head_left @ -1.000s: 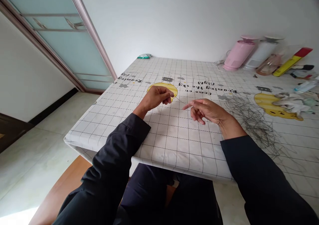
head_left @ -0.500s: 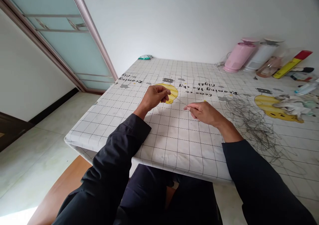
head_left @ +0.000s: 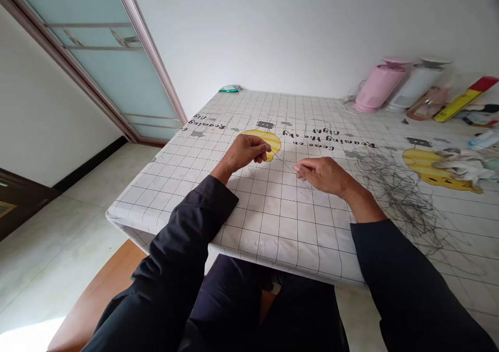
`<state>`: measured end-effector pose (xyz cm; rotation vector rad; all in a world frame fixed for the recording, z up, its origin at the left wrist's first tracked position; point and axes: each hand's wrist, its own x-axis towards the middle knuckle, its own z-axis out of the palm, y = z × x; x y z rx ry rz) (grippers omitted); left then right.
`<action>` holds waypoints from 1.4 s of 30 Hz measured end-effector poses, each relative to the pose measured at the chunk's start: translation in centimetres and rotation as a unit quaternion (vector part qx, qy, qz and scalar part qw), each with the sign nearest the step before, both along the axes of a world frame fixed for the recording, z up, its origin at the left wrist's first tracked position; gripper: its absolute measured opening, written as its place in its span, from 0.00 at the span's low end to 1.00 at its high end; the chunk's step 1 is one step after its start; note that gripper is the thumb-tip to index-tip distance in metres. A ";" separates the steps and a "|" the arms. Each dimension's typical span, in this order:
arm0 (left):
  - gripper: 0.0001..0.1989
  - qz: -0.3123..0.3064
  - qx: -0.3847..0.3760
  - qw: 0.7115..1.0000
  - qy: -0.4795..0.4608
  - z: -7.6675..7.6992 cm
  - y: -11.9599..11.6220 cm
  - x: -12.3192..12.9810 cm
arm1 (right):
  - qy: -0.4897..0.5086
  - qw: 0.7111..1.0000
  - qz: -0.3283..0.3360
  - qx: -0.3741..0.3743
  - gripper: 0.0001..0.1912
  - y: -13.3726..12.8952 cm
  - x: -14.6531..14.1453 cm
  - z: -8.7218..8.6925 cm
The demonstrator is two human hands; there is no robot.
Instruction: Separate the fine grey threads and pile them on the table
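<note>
A white wall (head_left: 280,35) backs a table (head_left: 257,227) spread with checked cloth. Over its near part, the left hand (head_left: 249,152) pinches one end of a thin strand (head_left: 283,160); the right hand (head_left: 323,175) has thumb and fingers closed on the strand's other side, and it spans the gap between them. A loose dark tangle (head_left: 409,206) lies beside the right forearm, near a rag (head_left: 463,165). A pink cylinder (head_left: 378,88) stands by the wall.

Plain white wall (head_left: 280,35), frosted blue-green door panel (head_left: 117,74), pale floor (head_left: 78,243), bright light patch (head_left: 31,335) at lower left.
</note>
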<state>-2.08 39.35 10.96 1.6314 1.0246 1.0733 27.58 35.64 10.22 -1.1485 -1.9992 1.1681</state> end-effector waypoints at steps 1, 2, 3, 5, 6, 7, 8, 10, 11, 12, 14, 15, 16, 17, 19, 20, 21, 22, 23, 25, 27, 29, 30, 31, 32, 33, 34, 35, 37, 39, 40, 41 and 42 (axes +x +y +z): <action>0.10 -0.005 -0.001 1.000 -0.006 -0.1 0.1 0.0 | -0.009 0.999 -0.018 0.028 0.19 -0.1 -0.1 0.2; 0.10 -0.009 -0.001 1.000 -0.012 -0.1 0.1 0.0 | -0.016 0.998 -0.035 0.049 0.22 -0.2 -0.3 0.3; 0.10 -0.011 -0.001 1.000 -0.016 -0.2 0.2 0.0 | -0.019 0.997 -0.046 0.058 0.25 -0.2 -0.4 0.3; 0.11 -0.009 -0.002 1.000 -0.020 -0.2 0.2 0.0 | -0.012 0.998 -0.047 0.038 0.27 -0.4 -0.6 0.4; 0.11 -0.007 -0.003 1.000 -0.020 -0.2 0.2 0.0 | -0.008 0.999 -0.042 0.032 0.27 -0.4 -0.7 0.4; 0.11 -0.004 -0.005 1.000 -0.019 -0.2 0.2 0.0 | -0.007 0.999 -0.035 0.034 0.26 -0.5 -0.7 0.4; 0.11 -0.003 -0.008 1.000 -0.018 -0.2 0.2 0.0 | -0.011 0.999 -0.028 0.045 0.25 -0.6 -0.8 0.5; 0.10 -0.003 -0.011 1.000 -0.017 -0.1 0.2 0.1 | -0.034 0.996 -0.019 0.083 0.20 -0.8 -0.8 0.6; 0.10 -0.004 -0.013 1.000 -0.015 -0.1 0.2 0.1 | -0.050 0.993 -0.016 0.102 0.18 -0.9 -0.9 0.6; 0.11 -0.004 -0.014 1.000 -0.013 -0.1 0.1 0.1 | -0.064 0.991 -0.014 0.120 0.17 -1.0 -0.9 0.6; 0.12 -0.002 -0.014 1.000 -0.005 0.0 0.0 0.2 | -0.082 0.986 -0.004 0.144 0.16 -1.0 -1.1 0.5; 0.13 0.000 -0.015 1.000 0.000 0.0 -0.1 0.2 | -0.086 0.985 0.002 0.152 0.15 -1.0 -1.1 0.4; 0.13 0.001 -0.017 1.000 0.004 0.1 -0.2 0.3 | -0.091 0.983 0.008 0.158 0.15 -1.0 -1.2 0.3; 0.13 0.001 -0.019 1.000 0.007 0.1 -0.2 0.4 | -0.098 0.982 0.012 0.162 0.15 -1.0 -1.3 0.1; 0.13 -0.003 -0.026 1.000 0.010 0.0 -0.3 0.6 | -0.125 0.978 0.018 0.168 0.15 -0.9 -1.3 -0.2; 0.13 -0.004 -0.029 1.000 0.009 -0.1 -0.2 0.7 | -0.140 0.975 0.018 0.171 0.16 -0.9 -1.3 -0.2; 0.14 -0.001 -0.033 0.999 0.005 -0.3 -0.1 0.8 | -0.154 0.973 0.014 0.174 0.16 -0.9 -1.3 -0.3; 0.17 0.010 -0.035 0.999 -0.004 -0.5 0.1 0.8 | -0.164 0.970 0.007 0.178 0.16 -0.9 -1.2 -0.2; 0.20 0.034 -0.035 0.999 -0.018 -0.8 0.4 0.9 | -0.169 0.968 -0.006 0.183 0.16 -0.9 -1.0 -0.1; 0.25 0.121 -0.035 0.991 -0.044 -1.5 0.8 1.0 | -0.169 0.966 -0.042 0.192 0.15 -0.9 -0.6 0.2; 0.26 0.206 -0.034 0.978 -0.005 -2.2 1.0 1.2 | -0.173 0.962 -0.089 0.193 0.16 -0.7 0.0 0.8; 0.22 0.239 -0.025 0.964 0.117 -2.9 0.8 1.8 | -0.189 0.954 -0.138 0.186 0.16 -0.5 0.3 1.6; 0.18 0.233 -0.006 0.954 0.188 -3.3 0.6 2.2 | -0.199 0.950 -0.159 0.181 0.16 -0.3 0.3 2.1; 0.15 0.208 0.010 0.946 0.249 -3.6 0.3 2.7 | -0.206 0.946 -0.176 0.178 0.15 0.0 0.2 2.7; 0.13 0.172 0.029 0.941 0.291 -4.0 0.0 3.2 | -0.210 0.943 -0.188 0.177 0.15 0.3 -0.2 3.4; 0.13 0.135 0.042 0.937 0.320 -4.3 -0.3 3.7 | -0.213 0.941 -0.194 0.177 0.14 0.6 -0.8 4.0; 0.15 0.102 0.058 0.934 0.339 -4.6 -0.7 4.3 | -0.213 0.941 -0.196 0.177 0.14 1.1 -1.6 4.8; 0.16 0.074 0.067 0.930 0.353 -4.9 -0.9 4.8 | -0.210 0.942 -0.195 0.176 0.13 1.6 -2.7 5.5; 0.17 0.030 0.084 0.927 0.363 -5.4 -1.3 5.6 | -0.193 0.950 -0.182 0.163 0.12 2.8 -5.6 6.6; 0.17 -0.003 0.104 0.925 0.364 -5.6 -1.5 6.2 | -0.154 0.966 -0.159 0.136 0.12 4.3 -9.4 7.1; 0.16 -0.013 0.114 0.924 0.364 -5.6 -1.6 6.4 | -0.129 0.975 -0.140 0.117 0.12 5.1 -11.6 7.1; 0.15 -0.020 0.121 0.923 0.364 -5.6 -1.7 6.6 | -0.102 0.983 -0.121 0.093 0.12 5.9 -13.9 6.8; 0.14 -0.028 0.120 0.924 0.362 -5.5 -1.8 6.7 | -0.065 0.990 -0.102 0.067 0.13 6.7 -16.3 6.4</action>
